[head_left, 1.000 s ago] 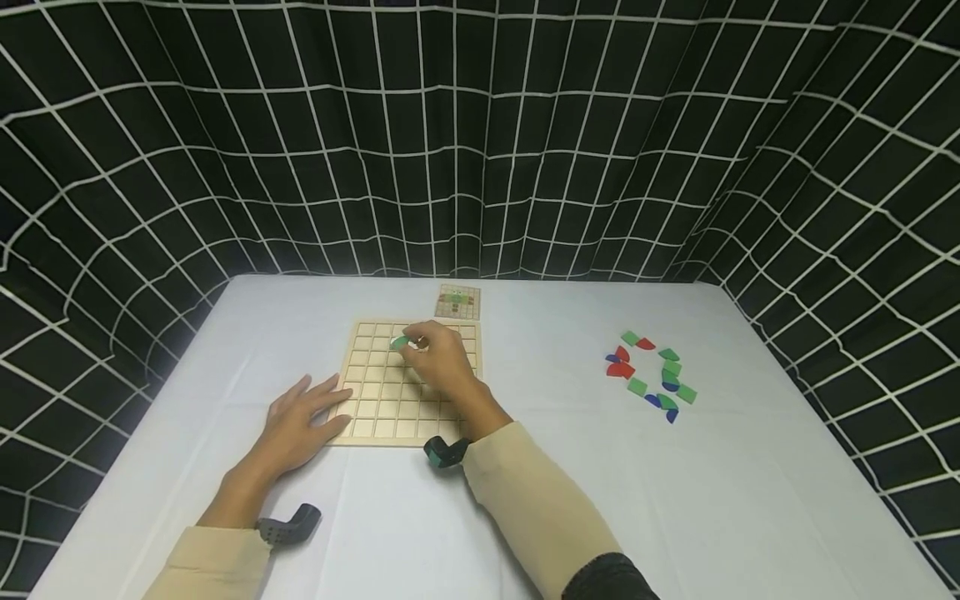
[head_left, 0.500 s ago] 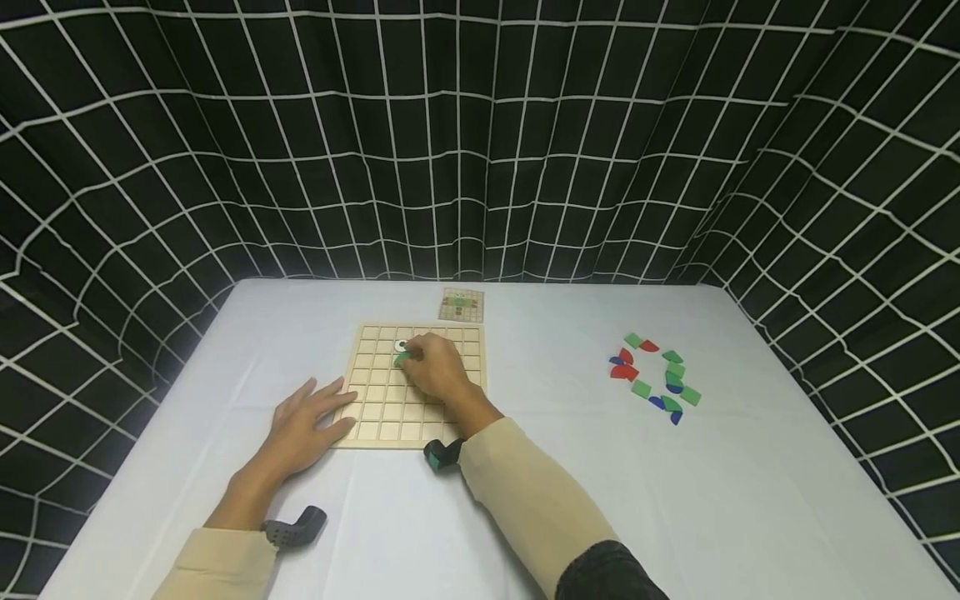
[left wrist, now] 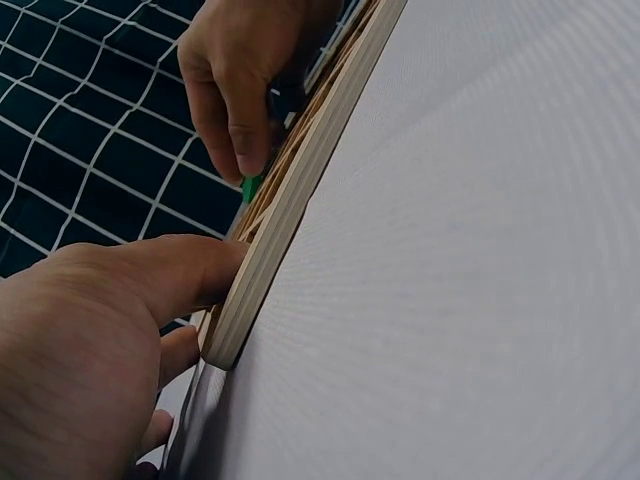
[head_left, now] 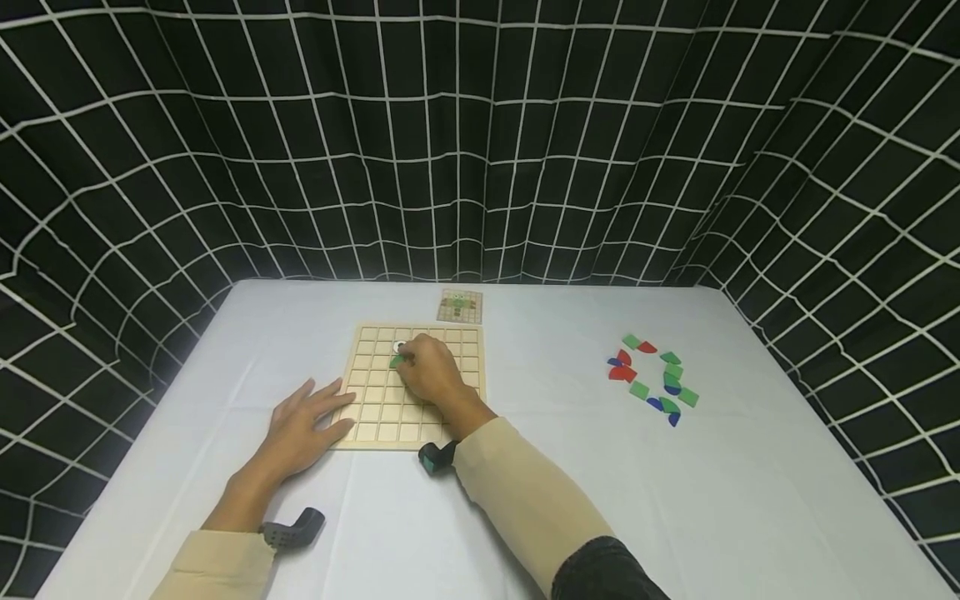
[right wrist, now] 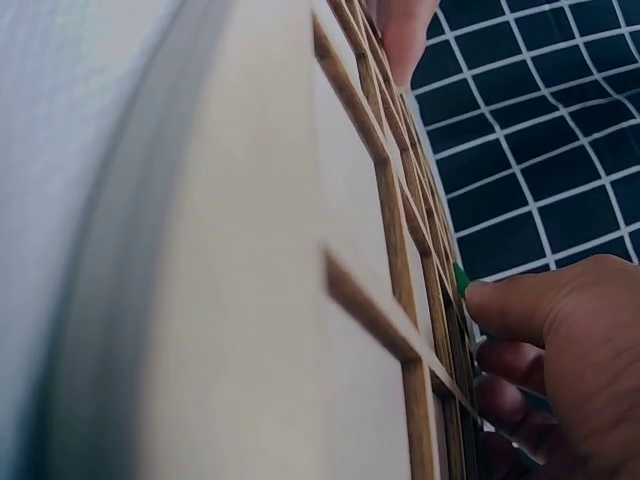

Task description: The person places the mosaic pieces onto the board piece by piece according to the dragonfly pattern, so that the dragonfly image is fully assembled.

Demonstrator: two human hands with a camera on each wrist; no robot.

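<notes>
In the head view, my right hand [head_left: 429, 367] is over the upper middle of a wooden grid board [head_left: 375, 432]. Its thumb and fingers pinch a small green piece [head_left: 396, 362], whose green tip [right wrist: 460, 279] also shows in the right wrist view. Just above that piece, a round white piece with a dark centre [head_left: 398, 347] lies on the board, partly covered by the fingers. My left hand [head_left: 300, 427] rests at the board's left edge with its fingers spread. In the left wrist view, the left thumb [left wrist: 190, 272] touches the board's rim.
A small picture card [head_left: 460, 306] lies behind the board. To the right, several loose flat pieces form a rough ring, among them a green square [head_left: 639, 389], a red quarter-round [head_left: 647, 347] and a blue piece [head_left: 674, 418]. A black curtain with white grid lines surrounds the white table [head_left: 750, 500].
My right hand has brought the green piece down toward me, from over the round white piece to just below it. The white piece now shows more. My left hand stays at the board.
</notes>
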